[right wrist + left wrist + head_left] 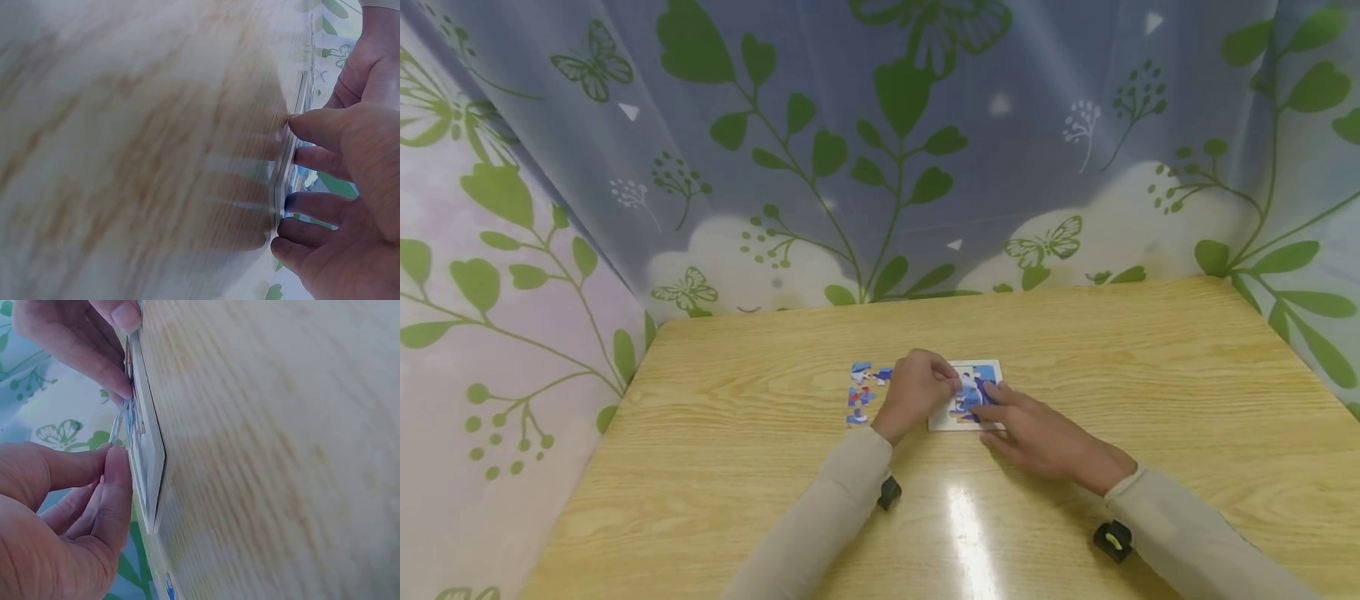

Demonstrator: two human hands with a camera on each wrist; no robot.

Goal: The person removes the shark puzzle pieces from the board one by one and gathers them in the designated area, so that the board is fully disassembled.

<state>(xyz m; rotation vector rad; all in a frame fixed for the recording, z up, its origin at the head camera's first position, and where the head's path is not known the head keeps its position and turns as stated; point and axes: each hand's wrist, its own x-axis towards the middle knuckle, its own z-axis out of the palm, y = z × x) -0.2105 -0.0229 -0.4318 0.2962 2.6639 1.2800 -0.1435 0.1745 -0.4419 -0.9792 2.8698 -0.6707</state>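
Note:
A white-framed jigsaw puzzle lies flat on the table, its picture in blue, white and orange partly filled in. My left hand is at its left side, thumb and forefinger pinching a thin puzzle piece that stands tilted over the picture. My right hand lies across the right part with fairly straight fingers touching the picture and the frame's edge. Its fingertips also show close to the pinched piece in the left wrist view. Both hands cover part of the picture.
Several loose puzzle pieces, blue, white and red, lie on the wooden table left of the frame, partly behind the left hand. A patterned curtain hangs along the table's far edge. Dark wrist devices sit at both sleeves.

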